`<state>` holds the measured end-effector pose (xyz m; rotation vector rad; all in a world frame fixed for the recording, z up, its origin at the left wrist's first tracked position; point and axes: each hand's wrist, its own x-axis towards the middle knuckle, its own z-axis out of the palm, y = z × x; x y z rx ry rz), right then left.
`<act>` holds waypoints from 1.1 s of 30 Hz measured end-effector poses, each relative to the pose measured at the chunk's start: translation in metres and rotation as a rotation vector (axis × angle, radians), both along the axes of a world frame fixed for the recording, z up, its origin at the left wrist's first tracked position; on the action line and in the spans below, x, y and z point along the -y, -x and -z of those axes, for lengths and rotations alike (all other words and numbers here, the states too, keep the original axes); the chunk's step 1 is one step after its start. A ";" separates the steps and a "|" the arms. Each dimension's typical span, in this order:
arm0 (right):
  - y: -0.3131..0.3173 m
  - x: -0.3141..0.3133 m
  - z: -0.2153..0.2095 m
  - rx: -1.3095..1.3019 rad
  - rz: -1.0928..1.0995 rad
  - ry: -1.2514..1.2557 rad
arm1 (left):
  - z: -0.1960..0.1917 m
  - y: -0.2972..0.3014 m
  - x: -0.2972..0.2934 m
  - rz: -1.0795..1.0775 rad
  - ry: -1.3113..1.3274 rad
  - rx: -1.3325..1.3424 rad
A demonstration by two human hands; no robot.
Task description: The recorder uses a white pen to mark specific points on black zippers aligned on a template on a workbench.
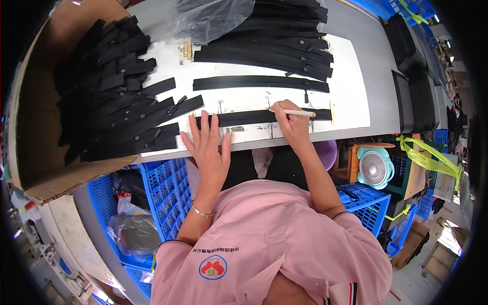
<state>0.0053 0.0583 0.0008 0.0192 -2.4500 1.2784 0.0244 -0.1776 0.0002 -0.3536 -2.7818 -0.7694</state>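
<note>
A black zipper strip [244, 118] lies straight across the white board [353, 86] near the table's front edge. My left hand [208, 145] is spread, its fingertips resting on the strip's left end. In my right hand [294, 127] is a pale pen [299, 113], gripped between thumb and fingers, with the hand resting over the strip right of its middle. The pen's tip is hidden by my fingers. Just beyond lies a second zipper strip [254, 83], its pull hanging toward me at the right end. Dark marks show on the board around the nearer strip.
An open cardboard box [30, 101] at left holds a heap of zipper strips [101, 91], some reaching onto the board. More strips [269, 46] are stacked at the back beside clear plastic [216, 20]. Blue crates [168, 190] and a small turquoise fan [375, 168] sit below the table.
</note>
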 end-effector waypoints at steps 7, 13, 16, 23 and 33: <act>0.001 0.000 0.001 -0.045 -0.013 -0.038 | -0.005 0.014 -0.057 0.208 -0.327 -0.045; -0.002 0.001 -0.003 -0.018 0.027 -0.024 | 0.001 0.022 -0.072 0.181 -0.329 -0.125; -0.006 -0.003 -0.004 0.057 -0.017 0.212 | 0.002 0.022 -0.072 0.195 -0.342 -0.115; -0.003 -0.008 0.002 -0.068 -0.110 0.025 | 0.002 0.023 -0.074 0.191 -0.323 -0.137; -0.027 -0.035 -0.010 -0.027 -0.042 0.347 | 0.001 0.022 -0.073 0.184 -0.286 -0.108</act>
